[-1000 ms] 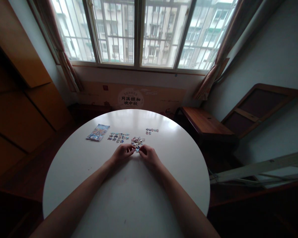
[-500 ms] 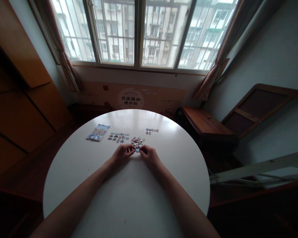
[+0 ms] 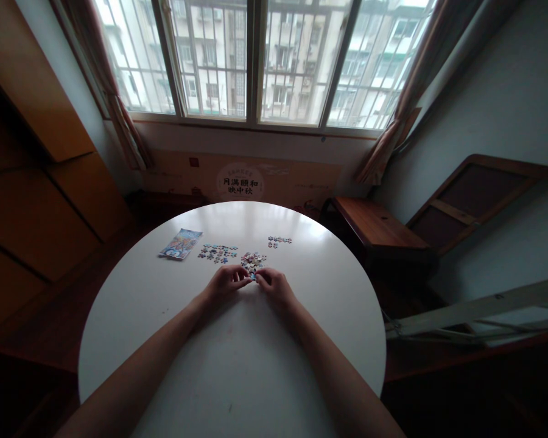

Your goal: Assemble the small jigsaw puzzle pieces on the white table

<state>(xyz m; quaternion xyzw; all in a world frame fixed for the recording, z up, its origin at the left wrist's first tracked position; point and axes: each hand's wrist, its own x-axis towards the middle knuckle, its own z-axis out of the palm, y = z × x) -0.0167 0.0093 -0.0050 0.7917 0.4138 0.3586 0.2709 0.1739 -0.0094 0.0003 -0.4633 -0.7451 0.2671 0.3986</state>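
Note:
Both my hands rest on the round white table (image 3: 237,371), fingertips pinched together over small jigsaw pieces (image 3: 252,275). My left hand (image 3: 226,283) and my right hand (image 3: 274,286) meet at these pieces, fingers curled on them. Just beyond my fingertips lies a heap of loose puzzle pieces (image 3: 252,260). To its left is a partly joined row of pieces (image 3: 218,252), and farther back right a short strip of pieces (image 3: 279,241).
A colourful puzzle packet (image 3: 181,243) lies at the table's far left. A low wooden bench (image 3: 377,226) stands to the right, a printed cardboard panel (image 3: 242,180) under the window, wooden cabinets on the left, a leaning frame at right.
Both hands stay at the same spot; the fingertips have closed in slightly around the small pieces.

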